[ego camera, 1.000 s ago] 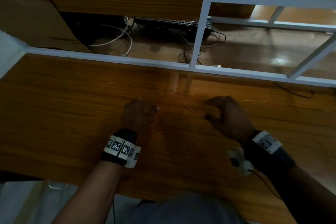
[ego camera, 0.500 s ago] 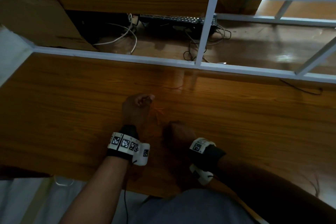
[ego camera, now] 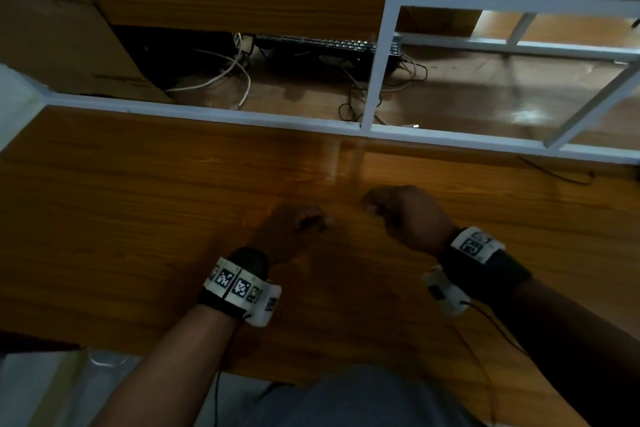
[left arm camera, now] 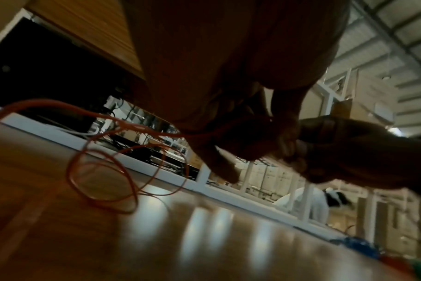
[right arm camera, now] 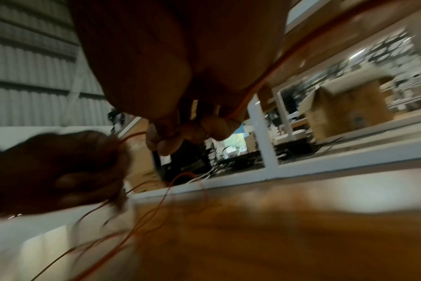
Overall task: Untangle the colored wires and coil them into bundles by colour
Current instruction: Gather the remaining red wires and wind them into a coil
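Note:
A thin orange wire (left arm camera: 101, 171) lies in loose loops on the wooden table (ego camera: 121, 218), and its strands run up into both hands. My left hand (ego camera: 294, 225) is curled over the table's middle and grips the gathered orange strands (left arm camera: 204, 133). My right hand (ego camera: 405, 215) is a short way to its right, fingers curled, pinching the orange wire (right arm camera: 260, 83) that trails back past the wrist. In the head view the wire is almost invisible against the wood. Blurred blue, red and green wires (left arm camera: 363, 245) lie at the table's far right in the left wrist view.
A white metal frame rail (ego camera: 207, 113) borders the table's far edge, with a white upright post (ego camera: 381, 45). Beyond it a lower shelf holds a black keyboard (ego camera: 322, 45) and loose white and black cables. A cardboard box (right arm camera: 349, 108) stands further off.
My right hand has swung from close beside the left wrist out to the right and forward, drawing the orange wire along. The left hand has barely shifted.

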`<state>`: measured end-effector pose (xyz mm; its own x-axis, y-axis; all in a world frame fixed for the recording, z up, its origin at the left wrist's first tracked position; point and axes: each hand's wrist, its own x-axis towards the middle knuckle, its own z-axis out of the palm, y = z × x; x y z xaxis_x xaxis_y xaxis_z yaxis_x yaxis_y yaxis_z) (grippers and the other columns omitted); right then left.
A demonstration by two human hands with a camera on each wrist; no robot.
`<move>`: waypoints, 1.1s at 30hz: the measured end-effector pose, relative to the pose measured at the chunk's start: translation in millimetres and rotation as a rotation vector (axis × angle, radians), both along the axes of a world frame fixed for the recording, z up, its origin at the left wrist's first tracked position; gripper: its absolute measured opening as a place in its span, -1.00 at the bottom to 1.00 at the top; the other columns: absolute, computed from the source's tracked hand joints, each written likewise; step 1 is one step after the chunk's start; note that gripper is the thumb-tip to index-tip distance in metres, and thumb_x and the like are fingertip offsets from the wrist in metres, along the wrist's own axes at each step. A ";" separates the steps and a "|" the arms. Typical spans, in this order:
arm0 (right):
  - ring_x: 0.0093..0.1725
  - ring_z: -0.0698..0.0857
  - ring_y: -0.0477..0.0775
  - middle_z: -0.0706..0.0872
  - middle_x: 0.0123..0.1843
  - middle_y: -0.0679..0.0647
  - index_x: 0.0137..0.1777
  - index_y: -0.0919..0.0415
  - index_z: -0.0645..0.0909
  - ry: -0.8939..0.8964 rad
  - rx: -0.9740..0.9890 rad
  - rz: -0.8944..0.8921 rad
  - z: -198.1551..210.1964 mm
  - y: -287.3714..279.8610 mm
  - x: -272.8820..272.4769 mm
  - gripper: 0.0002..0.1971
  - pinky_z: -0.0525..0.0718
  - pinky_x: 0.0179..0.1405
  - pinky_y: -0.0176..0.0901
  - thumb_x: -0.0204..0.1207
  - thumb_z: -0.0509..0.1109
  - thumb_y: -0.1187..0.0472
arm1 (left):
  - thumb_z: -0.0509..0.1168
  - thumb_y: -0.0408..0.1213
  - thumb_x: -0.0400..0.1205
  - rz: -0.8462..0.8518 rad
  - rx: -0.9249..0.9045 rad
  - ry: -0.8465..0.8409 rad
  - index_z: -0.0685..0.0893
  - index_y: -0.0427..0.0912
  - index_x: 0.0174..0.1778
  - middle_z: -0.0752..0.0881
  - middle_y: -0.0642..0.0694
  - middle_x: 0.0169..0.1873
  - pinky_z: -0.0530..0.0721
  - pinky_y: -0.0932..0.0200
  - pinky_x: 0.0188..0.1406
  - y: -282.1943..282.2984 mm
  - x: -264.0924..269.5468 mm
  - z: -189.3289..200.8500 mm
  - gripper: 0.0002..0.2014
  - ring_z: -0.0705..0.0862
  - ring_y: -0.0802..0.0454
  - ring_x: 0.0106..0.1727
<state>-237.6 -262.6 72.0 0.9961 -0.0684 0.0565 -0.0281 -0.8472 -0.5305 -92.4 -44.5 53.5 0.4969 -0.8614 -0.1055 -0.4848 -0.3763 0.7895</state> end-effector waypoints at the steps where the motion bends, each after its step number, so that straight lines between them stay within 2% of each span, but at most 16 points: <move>1: 0.04 0.74 -0.04 0.81 0.13 0.01 0.27 0.15 0.74 -0.021 -0.002 -0.050 7.5 -12.8 -3.9 -0.64 0.72 -0.08 -0.10 0.57 0.36 0.49 | 0.28 0.07 0.67 0.047 0.006 0.007 0.78 0.09 -0.03 0.70 0.08 -0.42 0.53 0.27 -0.41 5.2 7.0 -3.5 -0.79 0.57 0.28 -0.49; 4: 0.03 0.76 -0.02 0.81 0.08 -0.02 0.23 0.12 0.76 -0.068 -0.075 -0.222 21.6 -57.7 -18.6 -0.61 0.71 -0.03 -0.10 0.52 0.38 0.52 | 0.37 0.00 0.64 0.239 0.029 0.010 0.73 0.24 -0.11 0.69 0.29 -0.39 0.49 0.45 -0.38 34.9 41.4 -7.1 -0.95 0.64 0.38 -0.36; 6: -0.04 0.75 -0.04 0.79 0.01 -0.07 0.18 0.09 0.77 -0.083 -0.140 -0.345 23.7 -82.8 -27.9 -0.62 0.73 -0.10 -0.07 0.51 0.39 0.52 | 0.40 0.04 0.60 0.359 0.024 -0.019 0.77 0.18 -0.07 0.78 0.16 -0.13 0.63 0.26 -0.16 58.8 64.3 -7.2 -0.91 0.73 0.21 -0.07; 9: -0.04 0.76 0.11 0.83 -0.01 0.03 0.13 0.12 0.79 -0.019 -0.230 -0.361 14.5 -91.0 -30.5 -0.69 0.69 -0.19 -0.05 0.52 0.44 0.49 | 0.40 0.05 0.59 0.389 0.050 -0.042 0.81 0.08 -0.01 0.80 -0.04 0.00 0.68 0.05 0.02 73.1 74.6 -6.4 -0.81 0.73 0.02 0.03; 11: 0.17 0.72 0.25 0.82 0.18 0.18 0.31 0.16 0.73 0.086 -0.312 -0.334 4.0 -84.5 -20.6 -0.68 0.68 0.01 0.05 0.57 0.48 0.33 | 0.38 0.04 0.63 0.383 0.047 -0.111 0.81 0.03 0.07 0.81 -0.07 -0.02 0.71 0.02 -0.01 66.1 67.8 -4.5 -0.76 0.73 -0.02 -0.02; 13: 0.51 0.52 0.34 0.61 0.54 0.21 0.64 0.09 0.45 0.251 -0.426 -0.310 0.1 -69.4 -7.2 -0.36 0.58 0.40 0.34 0.60 0.50 -0.01 | 0.31 0.06 0.67 0.340 0.083 -0.273 0.82 0.01 0.10 0.79 -0.01 -0.20 0.73 0.01 -0.16 51.7 57.3 -3.9 -0.72 0.72 -0.02 -0.21; 14: 0.61 0.40 0.35 0.50 0.64 0.18 0.72 0.07 0.31 0.272 -0.428 -0.274 0.8 -57.9 0.6 -0.21 0.47 0.49 0.42 0.56 0.51 -0.14 | 0.28 0.07 0.69 0.307 0.105 -0.378 0.83 0.01 0.05 0.73 0.04 -0.34 0.68 0.06 -0.29 43.0 50.8 -5.2 -0.71 0.66 0.02 -0.34; 15: 0.65 0.34 0.35 0.44 0.68 0.16 0.75 0.05 0.25 0.241 -0.400 -0.223 3.7 -42.5 9.2 -0.13 0.42 0.53 0.45 0.53 0.51 -0.21 | 0.25 0.06 0.71 0.274 0.109 -0.469 0.83 0.01 -0.02 0.61 0.10 -0.46 0.56 0.13 -0.42 32.8 43.5 -6.6 -0.71 0.55 0.09 -0.45; 17: 0.66 0.34 0.31 0.47 0.66 0.14 0.73 0.05 0.28 0.152 -0.331 -0.098 6.8 -5.8 28.3 -0.17 0.43 0.55 0.41 0.56 0.46 -0.25 | 0.26 0.01 0.73 0.233 0.068 -0.559 0.80 0.04 -0.12 0.49 0.15 -0.47 0.32 0.22 -0.48 12.9 29.8 -8.5 -0.75 0.41 0.18 -0.50; 19: 0.54 0.48 0.26 0.64 0.51 0.12 0.62 0.02 0.46 0.114 -0.247 0.004 0.5 28.1 45.7 -0.41 0.52 0.47 0.33 0.65 0.36 -0.19 | 0.26 -0.01 0.73 0.212 0.015 -0.564 0.77 0.11 -0.15 0.51 0.18 -0.46 0.29 0.27 -0.48 -1.9 20.4 -7.0 -0.78 0.39 0.28 -0.52; 21: 0.21 0.69 0.21 0.80 0.17 0.11 0.33 0.07 0.71 0.041 -0.119 0.029 -4.8 44.8 56.0 -0.73 0.69 0.22 0.23 0.71 0.33 0.06 | 0.24 0.00 0.73 0.191 0.007 -0.545 0.78 0.12 -0.07 0.63 0.17 -0.41 0.42 0.29 -0.46 -7.3 18.5 -5.0 -0.78 0.49 0.31 -0.47; 23: -0.02 0.69 0.17 0.81 -0.06 0.08 0.16 0.12 0.78 0.017 -0.078 0.003 -4.9 43.7 57.1 -0.78 0.70 0.02 0.20 0.68 0.31 0.24 | 0.26 0.01 0.72 0.179 -0.006 -0.491 0.80 0.06 0.07 0.79 0.06 -0.21 0.58 0.24 -0.29 -2.2 22.6 -7.0 -0.76 0.63 0.22 -0.30; 26: 0.04 0.63 0.18 0.79 -0.08 0.07 0.13 0.03 0.81 -0.068 -0.155 -0.058 5.5 20.9 48.7 -0.76 0.62 0.00 0.10 0.59 0.34 0.15 | 0.24 0.03 0.72 0.160 0.000 -0.423 0.80 0.08 0.09 0.80 0.00 -0.12 0.66 0.17 -0.24 19.6 32.3 -12.1 -0.75 0.63 0.18 -0.27; 28: 0.09 0.63 0.22 0.78 -0.08 0.06 0.07 0.01 0.83 -0.136 -0.182 -0.090 15.6 4.1 41.1 -0.76 0.60 0.01 0.11 0.49 0.38 0.13 | 0.29 -0.12 0.72 0.162 -0.007 -0.418 0.81 0.05 0.13 0.82 -0.04 -0.04 0.67 0.22 -0.12 32.5 38.4 -12.5 -0.81 0.71 0.08 -0.20; 31: 0.18 0.60 0.24 0.77 -0.07 0.04 0.05 0.03 0.85 -0.242 -0.268 -0.063 27.9 -6.6 31.4 -0.69 0.64 0.08 0.28 0.31 0.61 0.32 | 0.33 -0.30 0.69 0.128 -0.016 -0.500 0.81 -0.02 0.15 0.83 -0.06 0.05 0.64 0.17 0.16 38.2 44.3 -12.1 -0.79 0.75 0.02 0.07; 33: 0.17 0.53 0.16 0.75 -0.05 0.08 0.03 0.09 0.86 -0.350 -0.277 -0.052 37.0 -9.1 26.6 -0.64 0.63 0.07 0.30 0.23 0.65 0.40 | 0.28 -0.39 0.66 0.117 -0.004 -0.503 0.80 -0.05 0.20 0.81 -0.09 0.08 0.72 0.04 0.13 34.1 49.4 -14.1 -0.71 0.75 -0.05 0.04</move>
<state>-211.0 -271.7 109.0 0.9094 -0.0532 0.4124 0.0657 -0.9609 -0.2689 -43.0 -10.4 39.4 0.5779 -0.7972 0.1746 -0.7602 -0.4480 0.4706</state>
